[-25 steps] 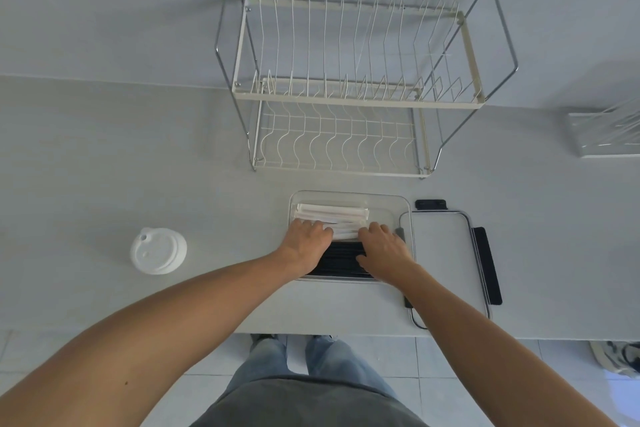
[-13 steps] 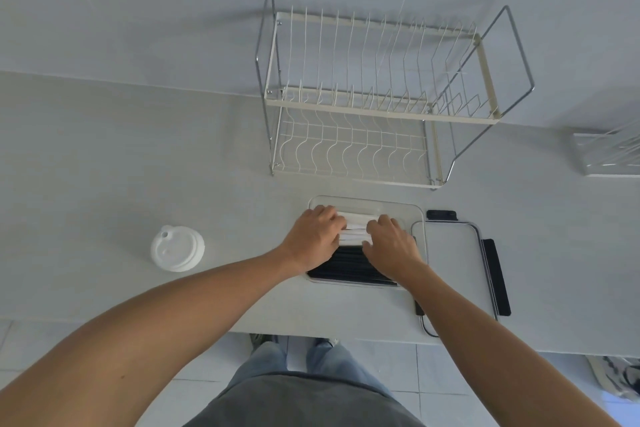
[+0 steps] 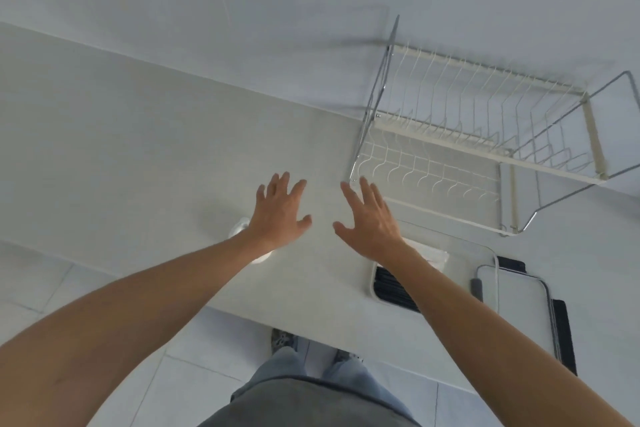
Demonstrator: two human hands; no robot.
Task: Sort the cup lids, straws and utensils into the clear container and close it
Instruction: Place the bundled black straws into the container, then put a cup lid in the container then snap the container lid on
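Both hands hover spread and empty above the pale surface (image 3: 138, 135), fingers splayed, palms down. The left hand (image 3: 278, 215) partly hides the white cup lid (image 3: 242, 230) lying just beneath its wrist; the right hand (image 3: 372, 220) is beside it, its forearm crossing the clear container (image 3: 375, 279). The container holds black utensils (image 3: 391, 288) and white wrapped straws (image 3: 431, 253). Its lid (image 3: 512, 291) lies just to the right. A wire dish rack (image 3: 485, 149) stands behind.
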